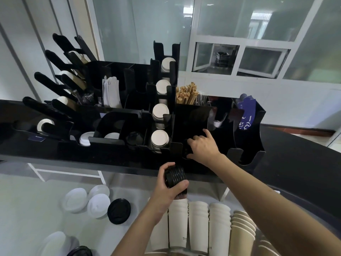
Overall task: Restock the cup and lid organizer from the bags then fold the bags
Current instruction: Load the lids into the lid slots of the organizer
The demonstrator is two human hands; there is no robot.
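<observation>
My left hand (168, 185) grips a short stack of black lids (175, 176) just below the black counter edge. My right hand (202, 147) reaches into a front slot of the black cup and lid organizer (191, 117), its curled fingers around something dark that looks like black lids (186, 150). White cups (160, 138) fill a column of slots to the left of that hand. Stacks of white paper cups (198, 222) and kraft cups (242, 228) stand on the lower surface under my arms.
Loose white lids (98, 205) and a black lid (119, 210) lie on the pale lower surface at left. Wooden stirrers (186, 95) and white packets (111, 93) stand in rear compartments. A blue item (246, 115) sits in the rightmost slot. Glass panels rise behind.
</observation>
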